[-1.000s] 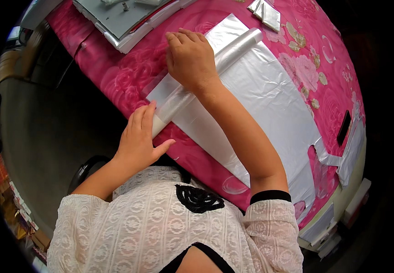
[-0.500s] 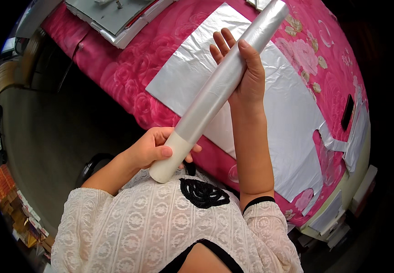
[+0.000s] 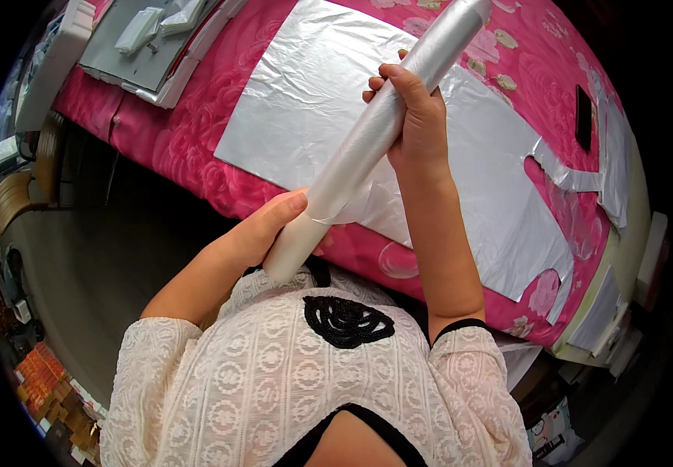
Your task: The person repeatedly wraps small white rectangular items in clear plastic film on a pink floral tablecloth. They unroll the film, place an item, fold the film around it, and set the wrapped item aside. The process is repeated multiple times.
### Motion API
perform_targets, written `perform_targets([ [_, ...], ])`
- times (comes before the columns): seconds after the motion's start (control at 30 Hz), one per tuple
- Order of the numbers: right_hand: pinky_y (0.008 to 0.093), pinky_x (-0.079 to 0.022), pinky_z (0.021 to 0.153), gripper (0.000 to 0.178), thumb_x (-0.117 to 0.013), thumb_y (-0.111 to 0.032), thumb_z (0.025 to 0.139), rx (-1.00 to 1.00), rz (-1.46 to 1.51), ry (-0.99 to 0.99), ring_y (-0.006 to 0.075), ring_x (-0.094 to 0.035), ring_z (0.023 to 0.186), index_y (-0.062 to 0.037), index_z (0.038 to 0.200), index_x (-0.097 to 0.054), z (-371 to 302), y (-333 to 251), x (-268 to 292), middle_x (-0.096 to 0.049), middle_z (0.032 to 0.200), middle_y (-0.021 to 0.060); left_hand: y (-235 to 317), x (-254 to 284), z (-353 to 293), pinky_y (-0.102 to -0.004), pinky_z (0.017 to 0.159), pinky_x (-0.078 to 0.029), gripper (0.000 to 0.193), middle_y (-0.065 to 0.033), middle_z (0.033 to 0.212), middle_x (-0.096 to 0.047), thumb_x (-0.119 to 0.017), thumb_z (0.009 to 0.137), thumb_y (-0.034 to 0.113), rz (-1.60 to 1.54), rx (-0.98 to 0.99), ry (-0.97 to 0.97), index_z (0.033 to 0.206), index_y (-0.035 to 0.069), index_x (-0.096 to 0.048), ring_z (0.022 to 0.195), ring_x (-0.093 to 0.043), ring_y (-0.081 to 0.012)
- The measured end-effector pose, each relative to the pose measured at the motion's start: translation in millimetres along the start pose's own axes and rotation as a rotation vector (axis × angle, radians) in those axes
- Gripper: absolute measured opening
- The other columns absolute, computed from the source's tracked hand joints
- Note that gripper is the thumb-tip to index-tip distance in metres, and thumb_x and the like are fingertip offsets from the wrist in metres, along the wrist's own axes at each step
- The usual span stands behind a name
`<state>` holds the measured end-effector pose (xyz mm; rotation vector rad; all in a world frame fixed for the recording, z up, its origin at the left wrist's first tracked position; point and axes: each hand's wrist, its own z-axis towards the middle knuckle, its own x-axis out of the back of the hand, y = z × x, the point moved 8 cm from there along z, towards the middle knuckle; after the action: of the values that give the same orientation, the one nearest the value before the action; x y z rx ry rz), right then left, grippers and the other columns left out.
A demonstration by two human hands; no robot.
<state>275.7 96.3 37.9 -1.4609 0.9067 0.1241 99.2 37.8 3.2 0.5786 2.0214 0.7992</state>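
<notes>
A long roll of translucent plastic film (image 3: pixel 361 152) slants up to the right in front of me, above the table. My left hand (image 3: pixel 276 222) is closed round its lower end, where a bare whitish core (image 3: pixel 296 241) sticks out; some of its fingers are hidden underneath. Higher up, my right hand (image 3: pixel 414 113) wraps round the roll, thumb on top and fingertips curling round the far side. Near my left hand a loose edge of film (image 3: pixel 348 212) stands off the roll. Below it, a flat, wrinkled silvery plastic bag (image 3: pixel 480 187) with cut-out handles is spread on the table.
A pink rose-patterned cloth (image 3: pixel 165 144) covers the table. At the far left a grey board (image 3: pixel 115 58) on a white stack holds small white packets (image 3: pixel 140 29). A black phone (image 3: pixel 583 117) lies at the right. Wooden chairs (image 3: pixel 21 194) stand left of the table.
A film edge now stands loose near my left hand, which has slid slightly up the roll. My right fingers have closed round it. The view has shifted, moving the table in the picture.
</notes>
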Motion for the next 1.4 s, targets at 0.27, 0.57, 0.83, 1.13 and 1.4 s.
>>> perform_targets([
  [0.27, 0.0330, -0.054, 0.071, 0.053, -0.071, -0.017, 0.077, 0.064, -0.100, 0.134, 0.0196, -0.060, 0.082, 0.0028, 0.113, -0.038, -5, 1, 33, -0.051, 0.095, 0.0113, -5, 12, 13, -0.0281, 0.060, -0.047, 0.037, -0.0064, 0.079, -0.059, -0.067, 0.080, 0.024, 0.558, 0.044, 0.254, 0.106, 0.000, -0.054, 0.064, -0.057, -0.0126],
  [0.57, 0.0213, -0.047, 0.066, 0.032, -0.063, -0.022, 0.086, -0.052, -0.396, 0.310, 0.0098, -0.056, 0.075, -0.0027, 0.111, -0.055, 37, -37, 158, -0.062, 0.094, 0.0058, -75, 26, -35, -0.0246, 0.053, -0.045, 0.065, -0.0039, 0.069, -0.053, -0.076, 0.067, 0.040, -0.065, 0.454, -0.122, 0.113, -0.001, -0.054, 0.055, -0.054, -0.0111],
  [0.83, 0.0173, -0.038, 0.052, 0.024, -0.065, -0.028, 0.085, -0.443, -0.782, -0.072, 0.0030, -0.049, 0.060, -0.0044, 0.091, -0.064, 21, -21, 141, -0.061, 0.079, -0.0007, -86, 24, -40, -0.0234, 0.052, -0.044, 0.065, -0.0040, 0.068, -0.053, -0.075, 0.068, 0.040, -0.253, 0.465, -0.180, 0.112, -0.004, -0.055, 0.054, -0.053, -0.0103],
  [1.13, 0.0190, -0.037, 0.055, 0.018, -0.065, -0.022, 0.086, -0.301, -0.833, -0.148, 0.0044, -0.047, 0.060, -0.0046, 0.084, -0.064, 24, -23, 133, -0.055, 0.068, -0.0038, -84, 31, -39, -0.0232, 0.054, -0.046, 0.079, -0.0056, 0.074, -0.059, -0.082, 0.059, 0.046, -0.139, 0.434, -0.151, 0.115, -0.002, -0.054, 0.057, -0.056, -0.0109],
  [1.4, 0.0214, -0.037, 0.053, 0.016, -0.063, -0.017, 0.085, 0.104, -1.083, 0.290, 0.0040, -0.045, 0.057, -0.0011, 0.086, -0.067, 61, -129, 260, -0.055, 0.066, -0.0042, -117, 97, -106, -0.0263, 0.074, -0.049, 0.061, -0.0044, 0.086, -0.064, -0.083, 0.063, 0.022, 0.059, 0.685, -0.177, 0.112, -0.002, -0.056, 0.078, -0.061, -0.0122],
])
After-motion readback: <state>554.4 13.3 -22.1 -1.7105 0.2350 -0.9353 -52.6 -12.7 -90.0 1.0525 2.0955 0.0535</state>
